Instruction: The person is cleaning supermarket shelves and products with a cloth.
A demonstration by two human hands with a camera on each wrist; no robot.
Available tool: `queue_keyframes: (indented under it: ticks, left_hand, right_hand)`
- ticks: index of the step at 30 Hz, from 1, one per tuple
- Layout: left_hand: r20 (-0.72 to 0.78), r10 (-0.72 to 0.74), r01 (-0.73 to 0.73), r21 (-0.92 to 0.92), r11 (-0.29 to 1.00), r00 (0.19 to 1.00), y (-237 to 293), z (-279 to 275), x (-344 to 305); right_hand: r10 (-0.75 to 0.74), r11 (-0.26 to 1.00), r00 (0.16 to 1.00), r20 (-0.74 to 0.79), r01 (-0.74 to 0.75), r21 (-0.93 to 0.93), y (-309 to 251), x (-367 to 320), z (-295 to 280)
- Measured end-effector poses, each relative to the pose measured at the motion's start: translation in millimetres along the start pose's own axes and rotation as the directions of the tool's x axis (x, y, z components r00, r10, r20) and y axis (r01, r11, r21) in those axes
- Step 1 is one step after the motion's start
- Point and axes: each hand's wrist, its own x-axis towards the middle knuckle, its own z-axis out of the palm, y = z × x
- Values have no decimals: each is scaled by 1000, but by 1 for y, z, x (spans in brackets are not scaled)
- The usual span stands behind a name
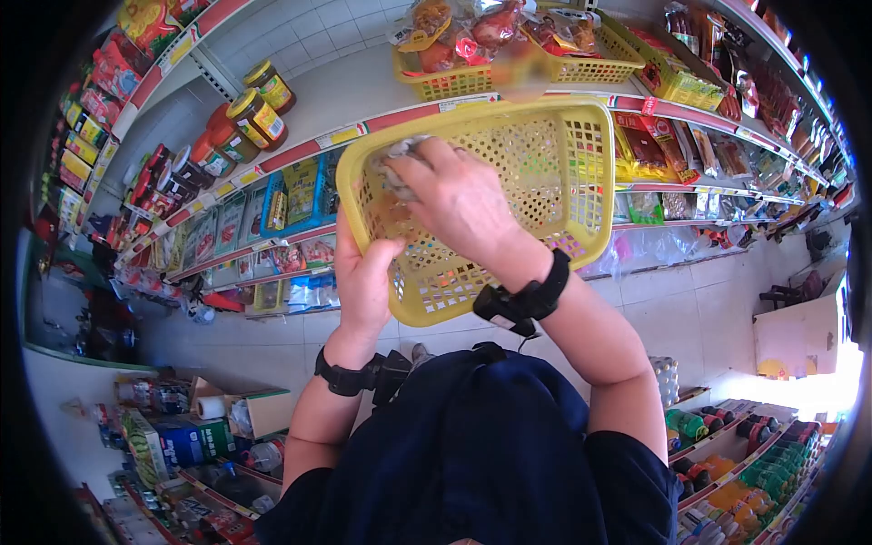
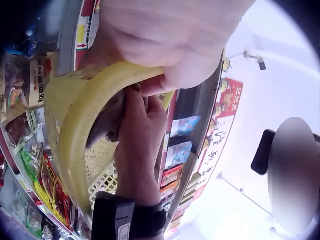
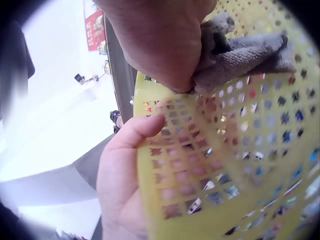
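Note:
A yellow perforated plastic basket is held up, tilted, its inside facing the head camera. The left hand grips its left wall, thumb over the rim and fingers behind, seen through the holes in the right wrist view. Inside the basket, the right hand presses a bunched grey cloth to the upper left corner, fingers curled round it. In the right wrist view the cloth spreads out from under the hand.
Behind the basket, shelves hold jars, packets and two yellow baskets of packaged food. Bottles fill racks at the lower right. Boxes stand lower left, and a white carton at the right.

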Motion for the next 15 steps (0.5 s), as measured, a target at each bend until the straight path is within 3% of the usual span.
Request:
queue_keyframes:
  ticks: [3, 5, 8, 11, 15]
  left_hand:
    - [-9, 41, -41, -6, 999, 999, -1, 2, -2]
    - [-18, 60, -60, 1, 998, 998, 0, 0, -2]
    - [-12, 77, -77, -21, 997, 997, 2, -5, -4]
    - [-19, 37, -37, 0, 999, 999, -4, -5, -5]
    - [8, 86, -87, 27, 996, 996, -5, 6, 2]
  right_hand:
    - [-39, 999, 999, -7, 39, -27, 19, -8, -13]
    - [169, 976, 986, -12, -169, -135, 42, -12, -17]
    - [356, 887, 929, -99, -370, -278, 86, -11, -28]
    - [429, 872, 903, 7, -412, -264, 83, -5, -29]
    - [378, 924, 924, 65, -372, -90, 56, 7, -16]
